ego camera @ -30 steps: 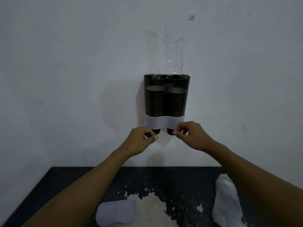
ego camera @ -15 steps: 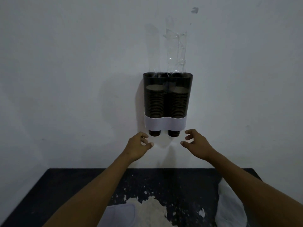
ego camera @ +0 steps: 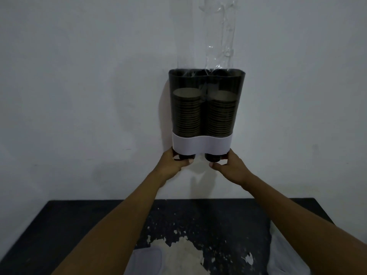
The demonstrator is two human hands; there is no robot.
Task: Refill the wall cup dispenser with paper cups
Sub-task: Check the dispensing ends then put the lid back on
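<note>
Reaching up from the bottom corners of the view, two bare forearms cross over a dark table whose top is worn through to pale patches near the middle. A pale flat piece lies at the near edge of the table, and a white crumpled sheet lies on its right side.

Past the table edge, the left hand curls partly closed under the left bottom corner of the dispenser. Its thumb points right beneath the left outlet, and its fingers wrap up and around the dark cup bottom poking out there, touching it. The right hand mirrors it under the right bottom corner: thumb pointing left below the right outlet, fingers cupped up against the white band and the cup bottom. Whether either hand truly grips a cup or only cups the base, I cannot tell; both are half closed, not spread wide.

The dispenser hangs on the white wall, a dark see-through double tube. Inside stand two side-by-side stacks of cups, filling about the lower two thirds. A clear plastic sleeve rises from the open top, against the wall.
</note>
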